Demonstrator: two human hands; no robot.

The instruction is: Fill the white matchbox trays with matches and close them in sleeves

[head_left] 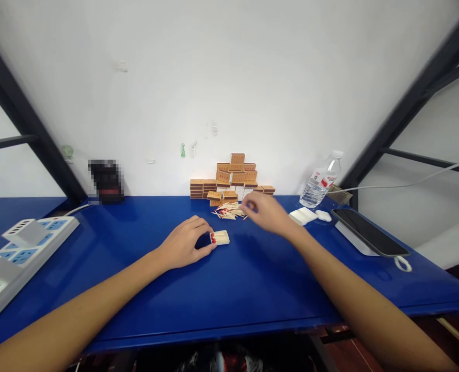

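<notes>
A small white matchbox tray [222,238] lies on the blue table, with red-tipped matches inside it. My left hand [186,242] grips the tray's left end between thumb and fingers. Beyond it is a loose pile of matches [228,211], their red heads mostly toward the left. My right hand [266,211] is at the right edge of this pile, its thumb and index finger pinched together. Whatever sits in that pinch is too small to make out. Just behind the pile, orange-brown matchboxes [237,176] are stacked against the wall in stepped rows.
On the right stand a water bottle [321,180], a white earphone case [322,215], a white box [302,216] and a phone [370,231] propped at a slant. A power strip [54,232] with plugged-in adapters runs along the left. Dark metal posts [31,108] frame both sides.
</notes>
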